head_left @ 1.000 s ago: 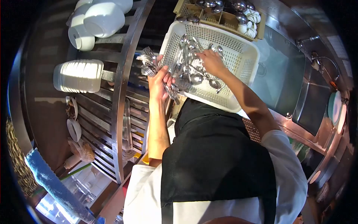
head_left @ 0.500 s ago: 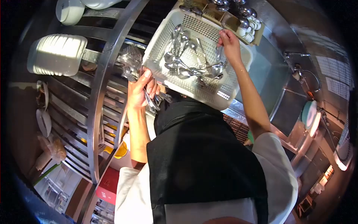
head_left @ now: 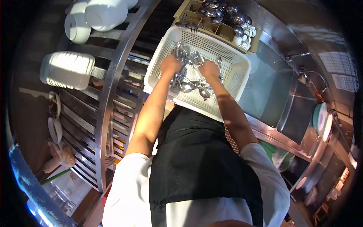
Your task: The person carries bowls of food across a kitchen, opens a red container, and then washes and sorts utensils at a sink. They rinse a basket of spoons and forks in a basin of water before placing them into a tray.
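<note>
A white perforated plastic basket (head_left: 151, 77) in front of me holds a loose heap of metal spoons (head_left: 186, 87) and forks (head_left: 194, 56). Over its left part, my left hand (head_left: 171, 64) is closed among the cutlery, its fingertips turned down and hidden. My right hand (head_left: 209, 70) is also inside the basket, near the middle, with fingers curled down to the heap. What it pinches, if anything, is hidden. Shiny handles and bowls show between the two hands, some pointing toward the front wall.
A divided cutlery box (head_left: 206, 25) behind the basket holds dark-looking spoons and white spoons (head_left: 246, 37). On the right lies a sink (head_left: 264, 89) of water with a tap (head_left: 304, 75). Slatted metal racks (head_left: 113, 75) at left carry white bowls (head_left: 106, 15) and stacked white containers (head_left: 68, 70).
My left hand, which held a bundle of forks left of the basket, has moved right into it. My right hand has moved from the right rim to the basket's middle.
</note>
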`<state>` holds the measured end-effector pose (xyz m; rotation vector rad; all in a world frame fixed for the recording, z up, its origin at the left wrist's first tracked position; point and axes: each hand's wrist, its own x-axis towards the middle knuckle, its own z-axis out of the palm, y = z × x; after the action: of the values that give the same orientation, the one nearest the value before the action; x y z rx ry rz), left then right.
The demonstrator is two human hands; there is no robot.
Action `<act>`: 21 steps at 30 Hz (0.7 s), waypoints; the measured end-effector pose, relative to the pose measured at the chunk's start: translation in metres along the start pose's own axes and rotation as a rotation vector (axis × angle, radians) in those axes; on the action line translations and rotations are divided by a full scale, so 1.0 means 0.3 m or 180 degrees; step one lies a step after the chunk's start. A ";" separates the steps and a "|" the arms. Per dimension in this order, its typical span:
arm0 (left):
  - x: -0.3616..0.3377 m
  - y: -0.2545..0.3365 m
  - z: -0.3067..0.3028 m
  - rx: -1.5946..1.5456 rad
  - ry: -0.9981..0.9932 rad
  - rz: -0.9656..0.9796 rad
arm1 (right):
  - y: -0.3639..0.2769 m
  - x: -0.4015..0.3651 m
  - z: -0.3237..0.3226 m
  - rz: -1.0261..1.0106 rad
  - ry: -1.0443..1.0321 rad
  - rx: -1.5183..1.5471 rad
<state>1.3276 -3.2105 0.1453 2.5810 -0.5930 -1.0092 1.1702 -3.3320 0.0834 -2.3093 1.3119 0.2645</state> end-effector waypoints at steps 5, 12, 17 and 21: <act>0.034 0.035 0.099 0.0519 0.0765 -0.0232 | 0.112 -0.110 -0.149 -0.0337 0.0070 0.3000; 0.014 0.001 0.067 -0.0459 0.0387 -0.0037 | 0.159 -0.404 -0.264 -0.0864 -0.0390 0.4345; -0.227 0.004 -0.079 -0.3605 -0.0481 0.0848 | 0.085 -0.404 -0.255 -0.1982 0.0583 0.3487; -0.207 -0.028 -0.053 -0.5247 -0.2130 0.0983 | -0.066 -0.367 -0.363 -0.3137 0.0408 0.1211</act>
<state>1.2996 -3.1714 0.1883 0.7000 -0.0909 -1.3391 1.1226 -3.2929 0.2268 -2.3416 0.1240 -0.4235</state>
